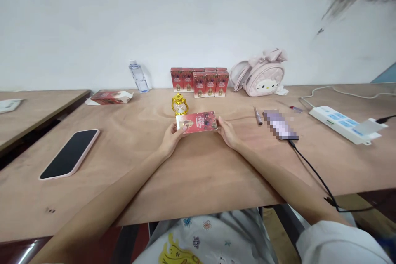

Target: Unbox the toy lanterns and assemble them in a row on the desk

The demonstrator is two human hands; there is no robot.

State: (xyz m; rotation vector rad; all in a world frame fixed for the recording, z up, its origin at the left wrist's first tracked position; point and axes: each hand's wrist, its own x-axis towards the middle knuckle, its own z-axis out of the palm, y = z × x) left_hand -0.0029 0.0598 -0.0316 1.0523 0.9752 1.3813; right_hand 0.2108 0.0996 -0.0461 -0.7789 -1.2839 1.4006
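A red printed Christmas box (201, 123) lies on its side between my hands, a little above or on the table in the middle. My left hand (173, 137) grips its left end, the thumb on the printed front. At the right end my right hand (227, 132) has its fingers against the box's edge. Just behind the box's left end stands a small golden lantern (179, 105) with a clear body. Farther back, several matching red boxes (199, 84) stand upright in two rows by the wall.
Left: a phone (70, 153), an opened red box (111, 97) and a clear bottle (139, 76). Right: a pink bag (264, 77), a pen-like item (257, 116), a blurred-out phone (281, 125) on a black cable and a white power strip (343, 123).
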